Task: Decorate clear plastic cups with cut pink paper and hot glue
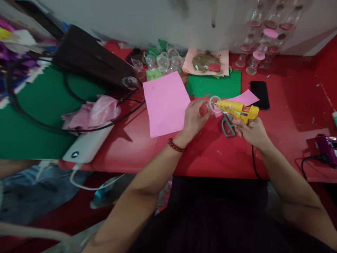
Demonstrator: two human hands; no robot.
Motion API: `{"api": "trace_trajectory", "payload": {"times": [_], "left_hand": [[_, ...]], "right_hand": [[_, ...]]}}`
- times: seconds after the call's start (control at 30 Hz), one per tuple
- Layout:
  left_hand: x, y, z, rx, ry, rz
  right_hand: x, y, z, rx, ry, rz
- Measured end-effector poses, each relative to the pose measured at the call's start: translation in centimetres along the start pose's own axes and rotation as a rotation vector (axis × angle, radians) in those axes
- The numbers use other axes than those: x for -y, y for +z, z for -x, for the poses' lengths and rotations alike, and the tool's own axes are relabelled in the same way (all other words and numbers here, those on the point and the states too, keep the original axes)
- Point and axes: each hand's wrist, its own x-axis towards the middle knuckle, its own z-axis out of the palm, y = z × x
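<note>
My right hand [250, 130] is wrapped round the handle of a yellow hot glue gun [234, 109], its nozzle pointing left. At that nozzle my left hand [196, 114] pinches a small clear plastic cup [214, 104], seen by its round rim. A bit of pink shows just below the rim. Grey-handled scissors [227, 125] lie on the red table under the gun, partly covered. A pink paper strip [244, 98] is behind the gun, and a pink sheet [167, 105] lies left of my left hand.
Stacked clear cup shapes [254, 58] stand at the back right, near a black phone [259, 95]. Further back are green card [214, 84], a peach sheet [223, 63] with brown material and several clear cups [163, 60]. Leftward lie a dark box [92, 56], black cable and white power bank [86, 144].
</note>
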Motion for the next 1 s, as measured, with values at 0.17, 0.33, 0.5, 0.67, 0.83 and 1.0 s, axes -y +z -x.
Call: {"api": "trace_trajectory", "payload": {"times": [0.17,0.33,0.5,0.67,0.83,1.0], "left_hand": [[-0.4,-0.18,0.07,0.031,-0.009,-0.034],[-0.57,-0.28,0.13,0.025,0.018,-0.04],[-0.34,-0.16,0.05,0.013,0.004,-0.032],[-0.07,-0.19,-0.05,0.004,-0.01,-0.015],[0.22,-0.26,-0.14,-0.035,-0.02,0.0],[0.24,-0.34,-0.21,-0.081,-0.05,-0.033]], "right_hand": [[0.31,-0.15,0.04,-0.003,0.004,0.041],[0.16,-0.19,0.03,-0.001,0.009,0.059],[-0.17,-0.09,0.05,-0.028,0.01,0.037],[0.04,-0.2,0.21,0.002,-0.01,0.096],[0.2,-0.14,0.3,0.005,-0.036,0.105],[0.55,0.03,0.27,0.007,-0.046,0.131]]}}
